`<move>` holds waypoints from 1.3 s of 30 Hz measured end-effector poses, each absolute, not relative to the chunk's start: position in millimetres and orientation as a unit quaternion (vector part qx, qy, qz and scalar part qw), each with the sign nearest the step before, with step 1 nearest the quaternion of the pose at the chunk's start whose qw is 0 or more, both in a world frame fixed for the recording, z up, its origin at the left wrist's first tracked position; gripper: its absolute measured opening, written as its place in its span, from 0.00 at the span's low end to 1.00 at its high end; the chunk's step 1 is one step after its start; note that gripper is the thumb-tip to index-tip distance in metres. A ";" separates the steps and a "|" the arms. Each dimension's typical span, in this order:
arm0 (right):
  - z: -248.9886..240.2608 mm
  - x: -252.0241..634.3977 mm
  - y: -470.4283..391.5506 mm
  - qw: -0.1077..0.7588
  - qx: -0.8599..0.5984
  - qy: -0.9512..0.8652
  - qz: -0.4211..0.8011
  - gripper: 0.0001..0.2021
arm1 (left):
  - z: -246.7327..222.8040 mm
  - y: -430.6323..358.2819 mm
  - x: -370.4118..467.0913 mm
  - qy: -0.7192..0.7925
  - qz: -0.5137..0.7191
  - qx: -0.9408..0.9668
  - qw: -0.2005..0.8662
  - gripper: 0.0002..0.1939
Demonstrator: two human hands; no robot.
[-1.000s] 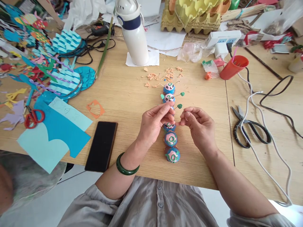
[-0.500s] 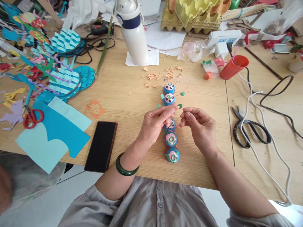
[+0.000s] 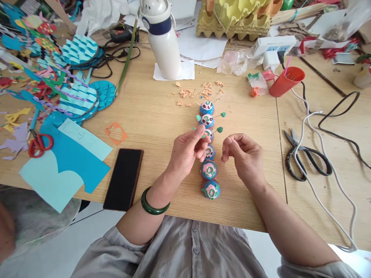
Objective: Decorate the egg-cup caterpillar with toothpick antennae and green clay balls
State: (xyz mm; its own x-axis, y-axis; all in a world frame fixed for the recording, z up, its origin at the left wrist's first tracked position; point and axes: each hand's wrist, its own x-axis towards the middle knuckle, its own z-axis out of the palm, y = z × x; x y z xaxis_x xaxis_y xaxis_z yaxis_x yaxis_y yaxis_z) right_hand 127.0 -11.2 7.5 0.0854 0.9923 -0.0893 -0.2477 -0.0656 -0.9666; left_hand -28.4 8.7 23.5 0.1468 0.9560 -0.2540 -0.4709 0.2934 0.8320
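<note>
A row of blue domes (image 3: 209, 170) decorated with pink, green and black pieces runs away from me down the table. Thin sticks with green tips (image 3: 220, 129) poke out from the sides of some of the far domes. Over the row's left side hovers my left hand (image 3: 188, 148), thumb pressed to curled fingers, partly covering the middle domes. My right hand (image 3: 240, 152) is pinched just right of the row, apart from it. Whatever either pinch holds is too small or hidden to make out. A dark green bangle (image 3: 155, 206) circles my left wrist.
A black phone (image 3: 123, 179), blue paper (image 3: 78, 158) and red-handled scissors (image 3: 40, 144) lie left. Black scissors (image 3: 307, 154), cables and a red cup (image 3: 286, 82) are right. Behind the row stand a white flask (image 3: 164, 42) and egg trays (image 3: 234, 23), with orange scraps (image 3: 187, 92) nearer.
My hands have drawn slightly apart. The left thumb has lifted and its extended finger has curled in, uncovering more of the middle domes. The row stays in place.
</note>
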 end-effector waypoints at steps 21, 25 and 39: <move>2.4 126.9 -9.8 0.597 -0.458 -0.411 0.515 0.08 | 23.0 9.7 -30.9 0.377 0.546 0.313 0.680 0.14; 2.7 126.9 -8.2 0.602 -0.454 -0.398 0.523 0.09 | 18.3 8.8 -31.8 0.355 0.525 0.338 0.696 0.09; 1.7 127.4 -8.0 0.585 -0.462 -0.401 0.532 0.11 | 17.1 7.3 -31.1 0.338 0.495 0.340 0.725 0.15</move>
